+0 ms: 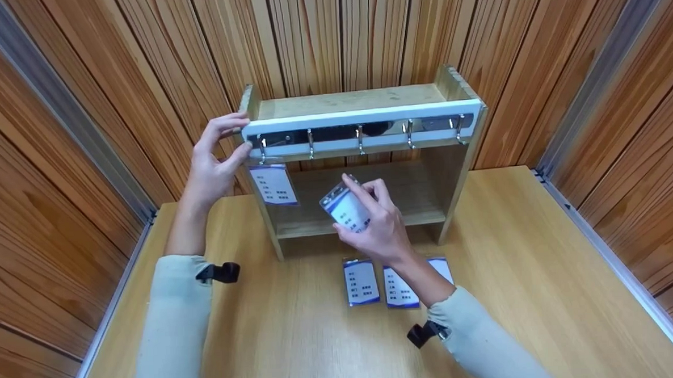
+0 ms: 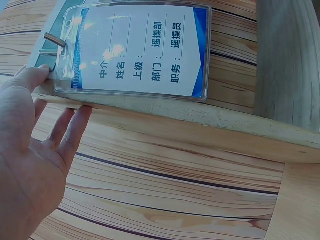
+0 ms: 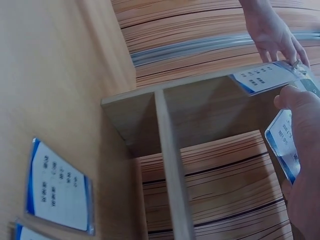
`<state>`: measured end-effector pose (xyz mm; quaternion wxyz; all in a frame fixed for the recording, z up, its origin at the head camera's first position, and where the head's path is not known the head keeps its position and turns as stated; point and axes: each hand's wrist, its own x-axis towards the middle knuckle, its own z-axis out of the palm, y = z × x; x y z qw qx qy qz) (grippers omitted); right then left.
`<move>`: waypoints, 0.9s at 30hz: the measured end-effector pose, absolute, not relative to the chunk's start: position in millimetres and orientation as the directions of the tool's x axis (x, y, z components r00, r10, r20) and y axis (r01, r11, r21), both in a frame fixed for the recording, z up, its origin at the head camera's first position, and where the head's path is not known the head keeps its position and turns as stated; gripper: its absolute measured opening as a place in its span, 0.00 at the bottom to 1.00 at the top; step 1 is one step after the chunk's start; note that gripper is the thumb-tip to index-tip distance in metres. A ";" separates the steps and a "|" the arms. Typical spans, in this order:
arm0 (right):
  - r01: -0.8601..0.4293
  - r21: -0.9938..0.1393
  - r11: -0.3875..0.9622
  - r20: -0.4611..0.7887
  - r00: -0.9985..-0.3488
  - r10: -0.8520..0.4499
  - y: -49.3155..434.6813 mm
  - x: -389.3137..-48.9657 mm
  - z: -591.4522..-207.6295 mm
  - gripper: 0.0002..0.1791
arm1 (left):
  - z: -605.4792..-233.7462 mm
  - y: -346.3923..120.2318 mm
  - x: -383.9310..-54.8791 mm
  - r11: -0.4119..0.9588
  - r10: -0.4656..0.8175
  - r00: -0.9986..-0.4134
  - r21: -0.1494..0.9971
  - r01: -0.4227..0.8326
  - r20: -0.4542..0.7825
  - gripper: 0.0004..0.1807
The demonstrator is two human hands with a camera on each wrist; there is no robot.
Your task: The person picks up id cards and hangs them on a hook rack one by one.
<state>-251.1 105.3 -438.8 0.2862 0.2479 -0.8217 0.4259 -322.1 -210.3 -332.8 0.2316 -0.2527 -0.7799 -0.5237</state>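
Observation:
My left hand [image 1: 213, 163] grips the left end of a white hook rail [image 1: 361, 112] across the front of a wooden shelf unit [image 1: 355, 100], its thumb on the rail's face. From the leftmost hook hangs a badge [image 1: 274, 186] in a clear plastic holder; the left wrist view shows this hanging badge [image 2: 145, 55] close up, with the hook tip through its slot. My right hand [image 1: 380, 224] pinches a second badge [image 1: 344, 210] between thumb and fingers, tilted, slotted end up, below the rail's middle and apart from the hooks. In the right wrist view my fingers partly cover this held badge [image 3: 281, 134].
On the table [image 1: 297, 327] before the shelf unit lie a badge [image 1: 361, 281], another badge [image 1: 400, 291] and a third badge [image 1: 441, 267] partly hidden by my right forearm. Several metal hooks [image 1: 360, 139] jut from the rail. Wood-plank walls [image 1: 341, 41] enclose the table.

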 end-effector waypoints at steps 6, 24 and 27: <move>-0.673 -0.546 0.500 0.705 -0.691 -0.159 97.6 -255.4 -426.0 0.48 | -331.8 -210.3 -321.9 0.326 0.152 -0.769 0.703 0.633 0.621 0.20; -0.728 -0.503 0.466 0.770 -0.622 -0.142 75.0 -260.1 -393.0 0.44 | -331.3 -209.6 -322.4 0.339 0.145 -0.775 0.705 0.623 0.615 0.21; -0.732 -0.500 0.463 0.774 -0.617 -0.139 71.4 -259.5 -388.5 0.44 | -331.7 -209.7 -321.7 0.340 0.142 -0.781 0.711 0.616 0.608 0.21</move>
